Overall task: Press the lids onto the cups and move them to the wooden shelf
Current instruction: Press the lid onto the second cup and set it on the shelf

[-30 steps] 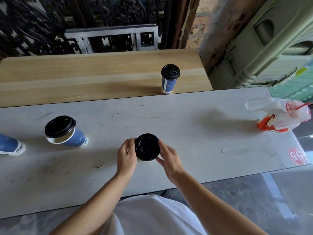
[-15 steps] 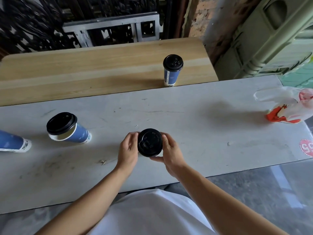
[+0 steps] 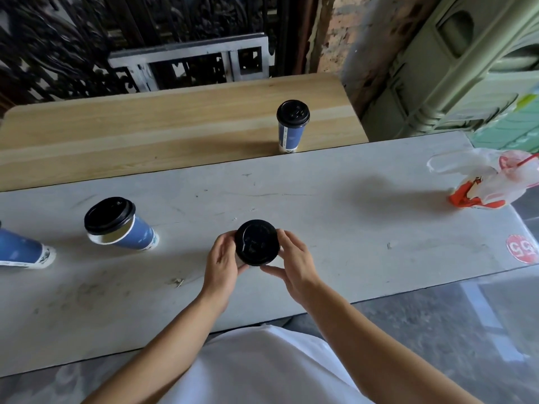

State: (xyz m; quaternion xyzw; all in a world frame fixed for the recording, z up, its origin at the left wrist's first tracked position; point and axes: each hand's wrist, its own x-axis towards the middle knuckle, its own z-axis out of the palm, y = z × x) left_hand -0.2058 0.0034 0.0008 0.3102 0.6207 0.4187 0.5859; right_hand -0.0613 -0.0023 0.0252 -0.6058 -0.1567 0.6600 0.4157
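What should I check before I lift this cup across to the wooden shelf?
1. Lid pressed fully down: cannot tell; seen from above, it hides the rim beneath.
2. Grip: ok; the left hand and right hand both curl round the lid's edge.
3. Free spot on the wooden shelf: ok; there is bare wood beside the cup on the shelf.
4. Way across the table: ok; nothing stands between the hands and the shelf.
5. Cup on the left: not ok; a pale rim shows under its lid, so it looks unpressed.
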